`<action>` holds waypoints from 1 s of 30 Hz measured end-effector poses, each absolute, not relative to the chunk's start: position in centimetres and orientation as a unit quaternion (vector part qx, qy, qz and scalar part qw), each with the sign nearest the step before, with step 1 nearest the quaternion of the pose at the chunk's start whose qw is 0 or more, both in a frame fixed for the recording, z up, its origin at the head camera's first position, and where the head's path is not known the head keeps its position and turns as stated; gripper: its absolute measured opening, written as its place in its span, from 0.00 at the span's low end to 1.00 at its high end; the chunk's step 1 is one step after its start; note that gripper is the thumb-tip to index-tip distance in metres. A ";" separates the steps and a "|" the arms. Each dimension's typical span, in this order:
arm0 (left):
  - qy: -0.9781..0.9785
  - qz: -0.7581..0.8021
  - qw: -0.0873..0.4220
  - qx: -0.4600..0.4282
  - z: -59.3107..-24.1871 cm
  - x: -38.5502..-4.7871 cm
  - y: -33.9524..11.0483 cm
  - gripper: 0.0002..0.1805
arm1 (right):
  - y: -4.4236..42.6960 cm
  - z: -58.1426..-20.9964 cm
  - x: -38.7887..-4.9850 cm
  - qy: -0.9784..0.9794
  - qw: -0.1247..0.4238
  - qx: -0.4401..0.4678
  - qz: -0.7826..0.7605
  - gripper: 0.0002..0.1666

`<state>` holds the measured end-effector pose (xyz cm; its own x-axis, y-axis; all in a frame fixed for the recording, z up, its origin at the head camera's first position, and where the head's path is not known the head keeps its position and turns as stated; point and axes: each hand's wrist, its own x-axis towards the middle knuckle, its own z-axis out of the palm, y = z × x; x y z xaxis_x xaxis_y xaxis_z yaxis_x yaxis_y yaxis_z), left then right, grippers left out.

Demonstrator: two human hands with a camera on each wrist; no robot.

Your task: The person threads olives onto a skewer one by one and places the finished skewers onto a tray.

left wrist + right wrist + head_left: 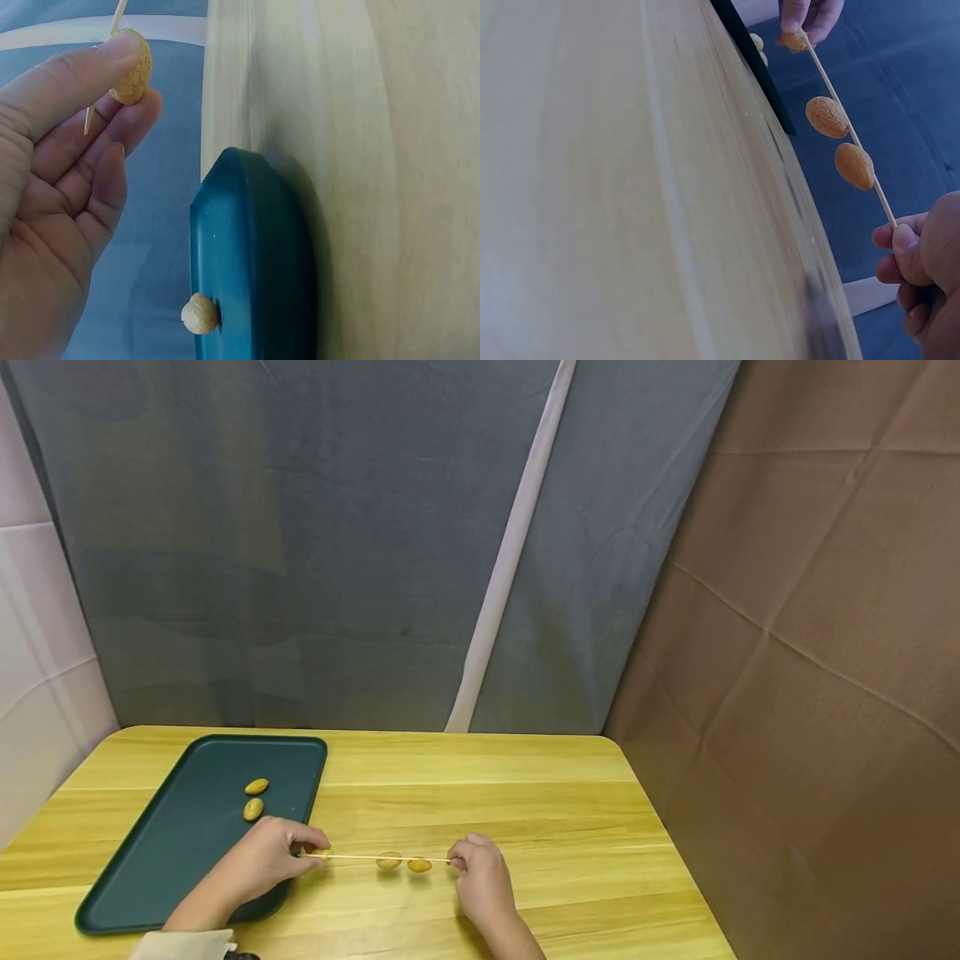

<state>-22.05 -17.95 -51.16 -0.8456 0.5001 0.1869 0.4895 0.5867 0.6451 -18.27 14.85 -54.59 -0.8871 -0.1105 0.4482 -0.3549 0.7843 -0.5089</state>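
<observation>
A thin wooden skewer (354,857) is held roughly level above the table between both hands. My left hand (264,860) pinches a wrinkled yellow-brown oval fruit (136,75) at the skewer's left end; in the left wrist view the stick's tip (89,120) pokes out past it. Two similar fruits, one nearer the left hand (826,117) and one nearer the right (854,166), hang on the stick. With thumb and fingers, my right hand (483,881) grips the skewer's other end. Two loose fruits, the far one (257,787) and the near one (253,810), lie on a dark green tray (180,835).
The tray sits on the left of a wooden table (585,827), partly beneath my left forearm. Grey cloth (337,568) hangs behind the table, and brown cloth (825,693) hangs along the right side.
</observation>
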 end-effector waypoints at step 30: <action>0.890 0.357 0.013 0.284 -50.4 -21.4 -16.2 0.07 | 14.4 -54.3 -17.9 -0.930 0.199 0.130 0.279 0.14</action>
